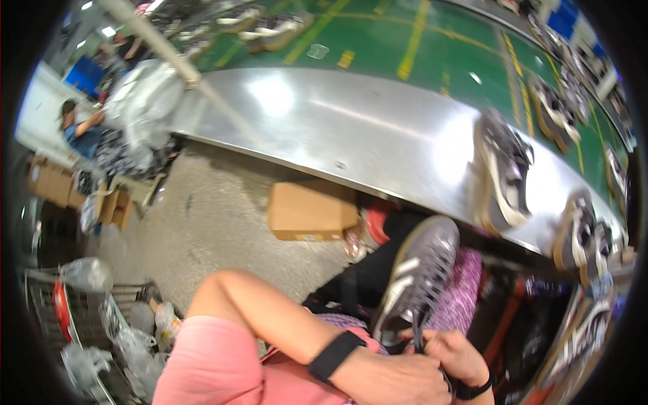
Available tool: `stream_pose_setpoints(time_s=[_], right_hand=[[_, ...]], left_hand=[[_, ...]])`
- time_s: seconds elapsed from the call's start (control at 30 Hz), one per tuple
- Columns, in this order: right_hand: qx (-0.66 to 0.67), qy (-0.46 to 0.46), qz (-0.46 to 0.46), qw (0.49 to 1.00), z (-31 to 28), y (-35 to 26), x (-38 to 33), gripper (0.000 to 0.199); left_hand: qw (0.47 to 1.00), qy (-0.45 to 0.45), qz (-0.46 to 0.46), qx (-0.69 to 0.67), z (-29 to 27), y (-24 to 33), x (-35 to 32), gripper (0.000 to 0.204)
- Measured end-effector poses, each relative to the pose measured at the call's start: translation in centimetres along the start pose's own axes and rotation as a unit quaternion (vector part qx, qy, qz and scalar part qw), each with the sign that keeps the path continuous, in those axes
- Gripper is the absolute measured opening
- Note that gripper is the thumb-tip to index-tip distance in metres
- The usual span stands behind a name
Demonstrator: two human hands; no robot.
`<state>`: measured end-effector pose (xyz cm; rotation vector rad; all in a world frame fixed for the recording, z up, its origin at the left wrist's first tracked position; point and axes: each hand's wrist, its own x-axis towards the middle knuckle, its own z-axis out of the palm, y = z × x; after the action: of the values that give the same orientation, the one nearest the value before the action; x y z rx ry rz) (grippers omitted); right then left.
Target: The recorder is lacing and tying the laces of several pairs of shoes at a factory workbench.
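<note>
A grey sneaker (427,260) with pale side stripes and dark laces lies across my lap, toe pointing away. My right hand (459,354) is closed at its collar end, pinching a dark shoelace (418,332) that stands up from the shoe. Just to the left, my left hand (398,379) is closed too, its fingertips meeting the right hand near a dark strand of the lace. The hands partly cover the shoe's heel and opening. Black bands circle both wrists.
A metal ledge (324,128) borders a green conveyor belt (378,40) carrying sneakers. Another sneaker (499,172) rests on the ledge, with more at the right. A cardboard box (310,210) sits on the floor below. Plastic bags hang on a rack (44,310) at left; a person (82,128) is beyond.
</note>
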<state>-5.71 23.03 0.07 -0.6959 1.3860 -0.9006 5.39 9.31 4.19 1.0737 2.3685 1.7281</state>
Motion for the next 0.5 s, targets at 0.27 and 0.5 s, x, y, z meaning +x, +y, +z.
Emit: stream_pose_setpoints(time_s=[0.27,0.5], right_hand=[[0.090,0.061,-0.120,0.987,-0.2,-1.1,-3.6,0.018],[-0.203,0.094,-0.092,0.970,2.0,-6.0,-3.5,0.017]], left_hand=[[0.943,0.184,-0.274,0.045,-2.6,-0.7,-3.2,0.033],[0.919,-0.034,-0.388,0.057,-4.7,-1.8,-4.7,0.030]])
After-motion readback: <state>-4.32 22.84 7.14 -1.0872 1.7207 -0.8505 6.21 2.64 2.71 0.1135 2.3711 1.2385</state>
